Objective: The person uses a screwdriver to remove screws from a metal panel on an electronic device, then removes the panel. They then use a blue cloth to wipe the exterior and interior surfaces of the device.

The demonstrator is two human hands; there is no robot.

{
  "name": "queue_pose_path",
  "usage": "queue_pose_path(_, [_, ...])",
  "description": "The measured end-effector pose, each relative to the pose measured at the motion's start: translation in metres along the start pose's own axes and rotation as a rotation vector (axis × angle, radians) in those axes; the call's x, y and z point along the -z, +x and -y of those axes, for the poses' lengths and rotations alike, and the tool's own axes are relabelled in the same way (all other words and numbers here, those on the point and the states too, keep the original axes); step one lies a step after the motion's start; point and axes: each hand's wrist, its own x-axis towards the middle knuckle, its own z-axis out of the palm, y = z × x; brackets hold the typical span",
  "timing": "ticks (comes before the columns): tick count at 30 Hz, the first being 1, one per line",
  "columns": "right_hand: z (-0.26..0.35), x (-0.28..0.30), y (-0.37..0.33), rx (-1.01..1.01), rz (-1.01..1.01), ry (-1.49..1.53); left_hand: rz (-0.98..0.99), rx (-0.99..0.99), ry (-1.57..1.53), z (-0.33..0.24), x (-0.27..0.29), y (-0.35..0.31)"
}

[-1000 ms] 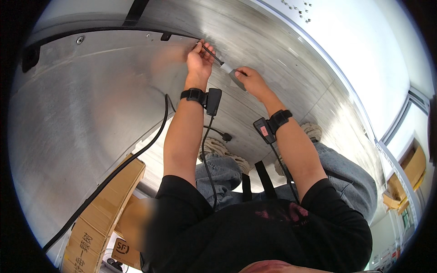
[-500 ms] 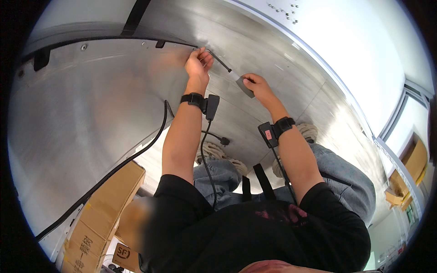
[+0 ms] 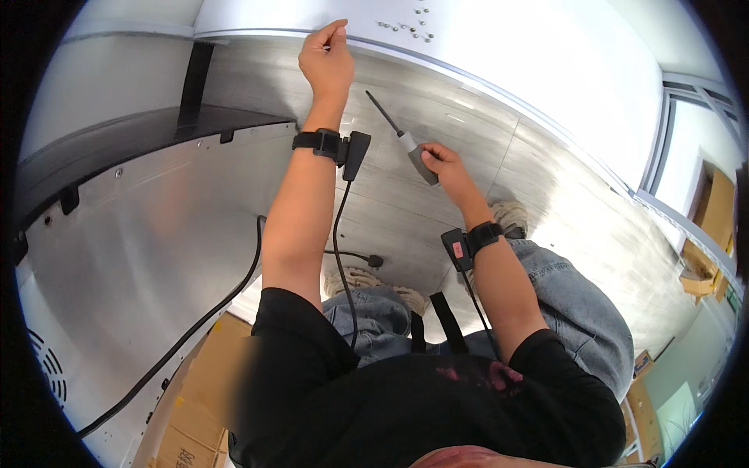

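Observation:
In my right hand [image 3: 443, 162] is a screwdriver [image 3: 413, 148] with a grey handle and a long dark shaft, its tip pointing up and to the left, apart from any surface. My left hand [image 3: 328, 64] is raised beside the edge of a white surface [image 3: 499, 54], its fingers pinched together. A small bright spot shows between them, too small to name. Several small screws [image 3: 412, 30] lie loose on the white surface, just right of that hand. At left stands a large metal panel [image 3: 172, 210] with a few screws and black clips along its dark upper edge.
A black cable [image 3: 195, 327] runs across the metal panel. On the grey floor [image 3: 468, 125] lies a black plug [image 3: 375, 260] near my shoes. Cardboard boxes [image 3: 204, 398] stand at lower left. Black boxes on my wrist straps trail cords.
My left hand has left the corner of the metal panel and moved up to the white surface. The screwdriver tip has come away from that corner. The view has shifted.

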Motion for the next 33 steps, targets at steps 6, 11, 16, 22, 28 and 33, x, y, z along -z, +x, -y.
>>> queue_pose_path(6, [-0.016, 0.009, -0.004, -0.05, -0.044, 0.079, 0.122, -0.209, 0.305, 0.008, -0.039, 0.01])
queue_pose_path(11, [-0.018, 0.011, -0.003, -0.013, -0.054, 0.074, 0.094, -0.283, 0.413, 0.029, -0.05, 0.009])
queue_pose_path(16, [0.0, 0.004, 0.005, 0.044, -0.058, 0.059, 0.06, -0.274, 0.297, 0.03, -0.032, 0.012])
queue_pose_path(22, [0.055, -0.041, 0.001, 0.056, 0.034, 0.017, -0.114, 0.172, 0.038, 0.028, 0.039, -0.037])
queue_pose_path(28, [0.077, -0.079, -0.01, 0.065, 0.208, 0.005, -0.109, 0.753, -0.719, 0.002, 0.096, -0.068])
queue_pose_path(33, [0.077, -0.095, -0.022, 0.063, 0.252, 0.061, -0.147, 0.661, -0.773, -0.013, 0.128, -0.073])
